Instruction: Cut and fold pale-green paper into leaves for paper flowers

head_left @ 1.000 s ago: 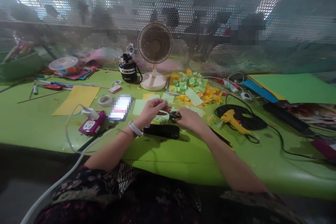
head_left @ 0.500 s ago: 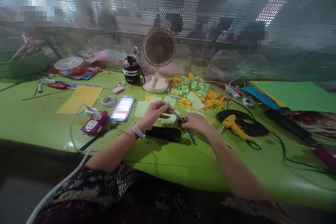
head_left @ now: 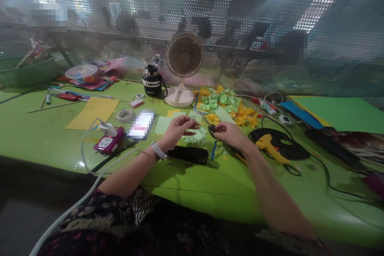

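Note:
My left hand [head_left: 181, 129], with a white watch at its wrist, is closed in a pinch above the table. Pale green paper with a fringed, leaf-like edge [head_left: 197, 137] shows at and under its fingers; where the held piece ends and the pieces below begin is hard to see. To its right, my right hand [head_left: 229, 133] grips small dark scissors [head_left: 212, 129], their tips pointing up and left, apart from the paper. A twisted blue cord [head_left: 214, 150] hangs below the scissors. A black elongated case [head_left: 188, 154] lies in front of my left hand.
Behind the hands lie green and yellow paper flowers [head_left: 220, 100]. A fan [head_left: 180, 97] and a black bottle [head_left: 151, 82] stand at the back. On the right is a yellow glue gun [head_left: 271, 149] with its cable; on the left, a phone [head_left: 141, 125] and a purple power socket [head_left: 109, 142].
My right hand has drawn the scissors slightly right and up, away from my left fingers. More of the fringed green paper shows between the hands. My left hand stays nearly in place.

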Available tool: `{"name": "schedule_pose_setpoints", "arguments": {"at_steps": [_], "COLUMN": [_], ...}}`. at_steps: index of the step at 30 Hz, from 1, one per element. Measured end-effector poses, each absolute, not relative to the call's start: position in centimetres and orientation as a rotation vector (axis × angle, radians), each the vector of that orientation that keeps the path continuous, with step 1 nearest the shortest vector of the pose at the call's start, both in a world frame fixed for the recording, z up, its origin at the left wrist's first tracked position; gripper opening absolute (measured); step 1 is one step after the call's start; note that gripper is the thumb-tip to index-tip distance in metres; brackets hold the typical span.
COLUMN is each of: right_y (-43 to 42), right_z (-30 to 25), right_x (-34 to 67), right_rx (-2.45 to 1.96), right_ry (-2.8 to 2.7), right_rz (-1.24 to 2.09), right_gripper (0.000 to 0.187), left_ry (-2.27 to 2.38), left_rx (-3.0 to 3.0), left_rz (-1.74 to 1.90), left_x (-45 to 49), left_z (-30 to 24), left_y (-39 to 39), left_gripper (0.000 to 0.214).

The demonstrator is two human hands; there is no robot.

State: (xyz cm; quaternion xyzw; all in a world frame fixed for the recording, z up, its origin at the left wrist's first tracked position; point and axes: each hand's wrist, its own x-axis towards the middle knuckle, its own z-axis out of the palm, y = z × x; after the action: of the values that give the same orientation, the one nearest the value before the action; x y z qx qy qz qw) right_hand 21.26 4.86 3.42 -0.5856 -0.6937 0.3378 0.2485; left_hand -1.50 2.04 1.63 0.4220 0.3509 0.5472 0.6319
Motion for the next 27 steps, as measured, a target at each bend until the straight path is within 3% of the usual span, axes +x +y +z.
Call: {"name": "schedule_pose_setpoints", "arguments": {"at_steps": [5,9,15,27], "right_y": [5.0,5.3,4.3,2.4], "right_z": [3.3,3.4,4.4,5.2], "right_x": [21.2,21.0,20.3,18.6], "right_rx": [-1.603,-1.362,-1.257,-1.311], "right_ry": [-1.769,-1.600,-1.582,-1.809], "right_rz": [0.943,0.918,1.173,1.299], "right_gripper": [0.021,0.037,0.056,0.053], "left_ry": [0.812,0.817,0.794,0.747], "left_rx": [0.954,0.954,0.931,0.947], "left_rz": [1.251,1.251,1.293,1.380], "left_x": [-1.5,-1.4,-1.5,-1.3], "left_z": [2.0,2.2,2.3,2.4], "left_y": [1.9,1.7,1.8,1.8], "left_gripper": [0.041,0.042,0.045,0.041]}}
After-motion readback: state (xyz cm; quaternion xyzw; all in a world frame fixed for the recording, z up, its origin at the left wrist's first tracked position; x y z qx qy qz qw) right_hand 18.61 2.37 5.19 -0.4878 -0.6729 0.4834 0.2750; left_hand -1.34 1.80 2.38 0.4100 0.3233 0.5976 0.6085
